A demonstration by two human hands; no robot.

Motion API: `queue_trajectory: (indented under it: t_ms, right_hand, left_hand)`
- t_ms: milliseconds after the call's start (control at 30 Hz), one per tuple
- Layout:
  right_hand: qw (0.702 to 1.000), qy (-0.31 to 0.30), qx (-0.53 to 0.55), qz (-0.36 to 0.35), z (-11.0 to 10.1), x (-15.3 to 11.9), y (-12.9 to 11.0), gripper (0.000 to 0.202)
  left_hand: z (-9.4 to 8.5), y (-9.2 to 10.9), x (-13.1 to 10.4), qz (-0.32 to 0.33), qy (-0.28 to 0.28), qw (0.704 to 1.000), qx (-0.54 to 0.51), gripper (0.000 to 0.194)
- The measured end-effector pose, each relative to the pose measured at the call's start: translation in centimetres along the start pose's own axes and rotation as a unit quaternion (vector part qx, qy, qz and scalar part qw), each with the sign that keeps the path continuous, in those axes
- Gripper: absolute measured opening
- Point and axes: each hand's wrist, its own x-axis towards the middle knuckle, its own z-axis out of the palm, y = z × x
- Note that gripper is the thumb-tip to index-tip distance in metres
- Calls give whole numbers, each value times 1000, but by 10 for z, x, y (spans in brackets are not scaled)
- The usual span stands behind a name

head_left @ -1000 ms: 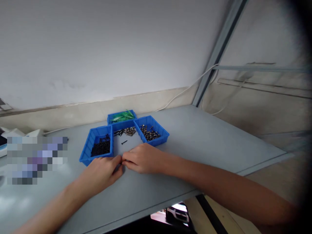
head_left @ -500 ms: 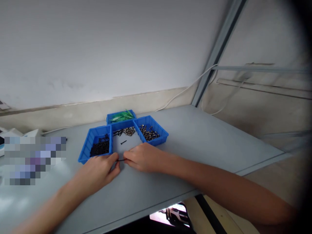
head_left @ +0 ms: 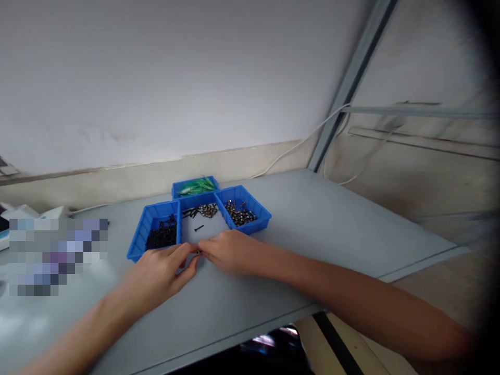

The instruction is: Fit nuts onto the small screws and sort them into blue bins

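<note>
Two bare hands meet tip to tip over the grey table, seen from the head camera. From where I stand, the left hand has thumb and forefinger pinched on a small fastener, and the right hand closes on it from the other side, its fingertips bunched narrow. Most of the piece is hidden; only a glinting speck shows between them.

I'd judge it light, stiff and hard to break, but smooth and easily dropped, so best held by fingertip pads at its ends.

Just beyond the fingertips, a lone dark screw lies on the table, slim and straight. Past it sits a loose heap of brassy and black bits. Ahead of the left hand, a ribbed blue plastic bin holds matte black screws; beyond the right hand, another bin holds shiny, stubby metal pieces. Farthest off, a third bin carries glossy, crinkled green packets, soft-looking.
</note>
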Motion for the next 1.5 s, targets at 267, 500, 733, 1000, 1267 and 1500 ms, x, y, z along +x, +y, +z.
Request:
queue_trajectory:
  t_ms: [267, 500, 733, 1000, 1267, 1500]
  right_hand:
    - [1000, -10, 14, 5, 1, 2, 0, 20]
    - [1000, 9, 8, 29, -3, 1, -2, 18]
    - [999, 37, 27, -6, -8, 0, -6, 19]
    - [1000, 6, -3, -1, -3, 1, -2, 19]
    - [1000, -9, 18, 7, 0, 0, -2, 20]
    - [1000, -10, 14, -4, 0, 1, -2, 19]
  left_hand:
    - [1, 0, 0, 8, -1, 1000, 14, 23]
    - [0, 1, 5, -54, -86, 993, 68, 21]
    - [5, 1, 5, -39, -112, 991, 60, 22]
    - [5, 0, 6, -42, -119, 991, 52, 22]
    - [-2, 2, 3, -34, -76, 996, 31, 25]
    - [1, 1, 3, -3, -41, 999, 4, 25]
